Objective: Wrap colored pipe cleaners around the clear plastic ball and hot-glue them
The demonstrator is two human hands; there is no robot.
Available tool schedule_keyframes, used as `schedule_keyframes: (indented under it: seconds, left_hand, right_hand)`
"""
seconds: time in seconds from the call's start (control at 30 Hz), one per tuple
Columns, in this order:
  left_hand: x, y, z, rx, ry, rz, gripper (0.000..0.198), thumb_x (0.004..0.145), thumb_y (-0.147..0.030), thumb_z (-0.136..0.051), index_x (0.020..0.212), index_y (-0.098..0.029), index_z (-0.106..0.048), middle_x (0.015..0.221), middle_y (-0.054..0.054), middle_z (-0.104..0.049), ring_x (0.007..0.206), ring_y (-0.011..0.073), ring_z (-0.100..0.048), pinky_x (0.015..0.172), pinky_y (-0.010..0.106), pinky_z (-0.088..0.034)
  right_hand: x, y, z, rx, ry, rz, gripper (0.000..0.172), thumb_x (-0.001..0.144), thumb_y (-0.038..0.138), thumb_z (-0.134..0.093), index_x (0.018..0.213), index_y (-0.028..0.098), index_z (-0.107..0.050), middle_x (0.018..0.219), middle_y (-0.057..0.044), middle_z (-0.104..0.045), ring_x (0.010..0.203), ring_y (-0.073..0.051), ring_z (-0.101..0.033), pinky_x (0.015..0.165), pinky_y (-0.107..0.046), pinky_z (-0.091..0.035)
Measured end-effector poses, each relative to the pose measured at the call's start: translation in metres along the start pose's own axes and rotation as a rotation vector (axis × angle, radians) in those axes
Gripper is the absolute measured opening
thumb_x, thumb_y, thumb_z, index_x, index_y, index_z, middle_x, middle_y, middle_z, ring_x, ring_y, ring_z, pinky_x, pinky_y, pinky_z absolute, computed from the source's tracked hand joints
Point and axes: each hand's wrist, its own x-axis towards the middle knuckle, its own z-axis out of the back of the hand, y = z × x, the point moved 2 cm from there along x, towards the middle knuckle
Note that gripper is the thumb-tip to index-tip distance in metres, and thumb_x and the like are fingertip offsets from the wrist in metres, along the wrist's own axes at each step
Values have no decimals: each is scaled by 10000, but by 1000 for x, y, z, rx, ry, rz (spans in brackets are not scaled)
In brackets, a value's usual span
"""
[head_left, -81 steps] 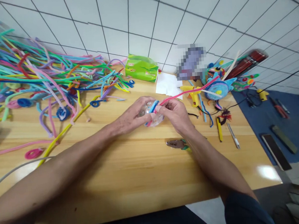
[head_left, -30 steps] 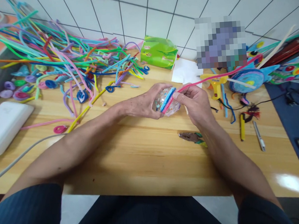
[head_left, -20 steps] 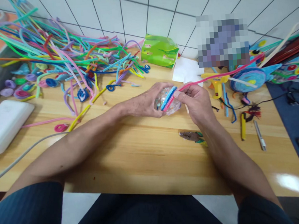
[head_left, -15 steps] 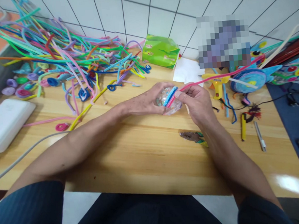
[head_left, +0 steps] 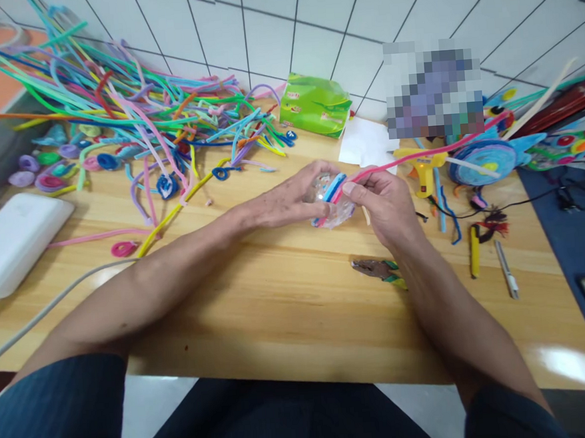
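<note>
My left hand (head_left: pixel 291 202) is curled around a clear glittery ball (head_left: pixel 336 210) held just above the wooden table (head_left: pixel 278 300). A blue pipe cleaner (head_left: pixel 335 186) and a pink pipe cleaner (head_left: pixel 408 159) lie side by side across the ball's top. My right hand (head_left: pixel 384 202) pinches the pink one against the ball with thumb and fingers. The pink strand's free end runs off to the right, over the yellow glue gun (head_left: pixel 423 170).
A big heap of coloured pipe cleaners (head_left: pixel 130 123) and small coils covers the far left. A white box (head_left: pixel 16 241), green packet (head_left: pixel 314 104), white paper (head_left: pixel 368 150), pliers (head_left: pixel 376 268), yellow knife (head_left: pixel 474 250), pen (head_left: pixel 506 269) and blue spiral craft (head_left: pixel 483 162) also lie on the table.
Both hands stay closed on the ball and strands; the ball has turned slightly in my left hand, its fingers covering more of it. The camera view shifted a little.
</note>
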Motion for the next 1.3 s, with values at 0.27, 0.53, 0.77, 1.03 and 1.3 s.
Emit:
schedule_keyframes:
  seconds: [0.27,0.53,0.77,1.03,1.3]
  left_hand:
    - [-5,-3,-3,100,-70,-45,852,948,-660,-831,1631,-251,-527,1706,151,-597,1566,405,-592,1342,579,-504]
    - [-5,-8,-5,84,-101,17,663,961,-601,-781,1483,-249,-576,1459,132,-695,1318,374,-697,1200,565,-577]
    - [-5,-6,-11,71,-120,18,709,949,-602,-794,1499,-224,-552,1484,140,-691,1331,340,-695,1180,504,-595]
    - [-3,8,-10,146,-135,-97,753,936,-592,-822,1569,-258,-589,1657,162,-622,1566,393,-589,1359,578,-480]
    - [-4,-6,-9,93,-122,11,705,963,-666,-810,1497,-261,-593,1554,152,-679,1445,405,-660,1247,587,-566]
  right_hand:
    - [1,4,2,-16,-1,30,277,751,413,-951,845,256,-743,753,21,-716,692,-169,-642,650,-328,-546]
    - [-5,10,-1,-64,31,52,267,781,415,-975,855,252,-777,734,24,-718,662,-154,-619,624,-315,-524]
    - [-1,8,3,-40,10,88,253,781,426,-974,869,260,-805,735,24,-746,677,-166,-645,625,-316,-542]
    - [-1,6,3,-78,18,68,233,794,418,-937,888,258,-795,735,22,-738,669,-166,-634,626,-319,-529]
    - [-3,5,2,-79,14,54,212,780,377,-927,889,259,-789,721,28,-747,665,-167,-645,631,-322,-536]
